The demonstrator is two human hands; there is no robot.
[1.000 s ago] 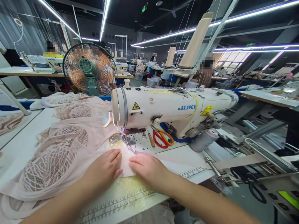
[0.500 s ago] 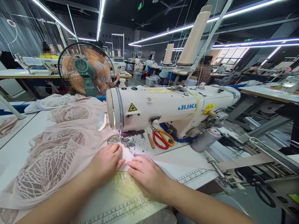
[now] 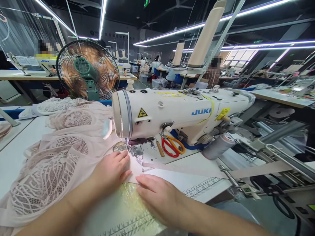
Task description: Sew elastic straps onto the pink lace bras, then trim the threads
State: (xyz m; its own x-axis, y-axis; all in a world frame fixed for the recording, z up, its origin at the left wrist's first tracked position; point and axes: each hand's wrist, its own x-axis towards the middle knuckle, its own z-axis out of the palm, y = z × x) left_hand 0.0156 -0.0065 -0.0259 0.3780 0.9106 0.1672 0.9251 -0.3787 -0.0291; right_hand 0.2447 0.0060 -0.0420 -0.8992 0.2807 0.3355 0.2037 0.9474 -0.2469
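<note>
A pale pink piece of fabric [image 3: 135,167] lies on the bed of the white sewing machine [image 3: 157,113], below the needle area. On the fabric's left part rests my left hand [image 3: 110,168], palm down, fingers stretched towards the presser foot and thumb apart. My right hand [image 3: 162,198] lies at the fabric's lower right edge, its fingers extended and fingertips touching or very near the edge. A pale fabric strip [image 3: 182,168] runs from the machine's metal guide [image 3: 139,159] to rollers at the right. Lace-patterned pink garments [image 3: 46,177] are spread left of my left hand.
Red- and orange-handled scissors [image 3: 172,146] and a wooden-handled tool [image 3: 159,149] lie on the machine bed. A grey thread cone [image 3: 219,146] stands behind the strip. Printed ruler markings [image 3: 201,186] cross the table front. Beyond are a large fan [image 3: 88,70] and other people.
My right hand has drawn back slightly, down and right, baring more of the fabric and strip. My left hand stays on the fabric. The camera view has shifted slightly.
</note>
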